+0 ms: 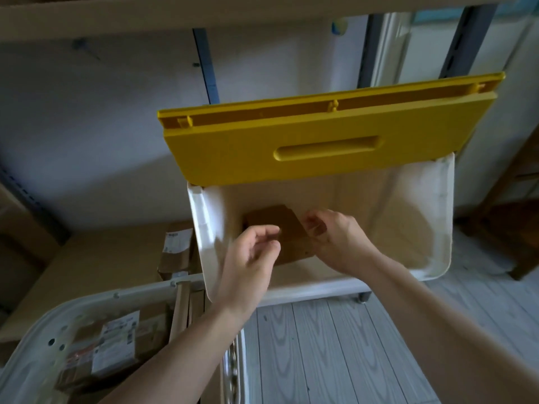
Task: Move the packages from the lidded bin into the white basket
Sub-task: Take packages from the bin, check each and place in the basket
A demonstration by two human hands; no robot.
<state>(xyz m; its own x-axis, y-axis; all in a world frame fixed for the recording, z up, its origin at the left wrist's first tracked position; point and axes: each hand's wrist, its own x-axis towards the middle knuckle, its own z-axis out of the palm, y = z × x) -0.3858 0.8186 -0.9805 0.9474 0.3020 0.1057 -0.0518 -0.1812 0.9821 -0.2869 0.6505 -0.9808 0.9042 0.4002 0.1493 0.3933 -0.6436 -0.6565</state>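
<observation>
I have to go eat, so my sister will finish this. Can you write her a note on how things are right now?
Left hand: open, reaching into the bin, holding nothing.
Right hand: open, fingers loosely curled by the brown package, not gripping it.
Lidded bin: yellow lid is up; one package shows inside.
White basket: lower left, already holds labelled packages.
Left to do: lift out the brown package and put it in the basket.

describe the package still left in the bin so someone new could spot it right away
Find the white bin under the raised yellow lid. On its floor, between both reaching hands, lies a plain brown cardboard package, the only one there, unlike the labelled ones in the basket.
</observation>
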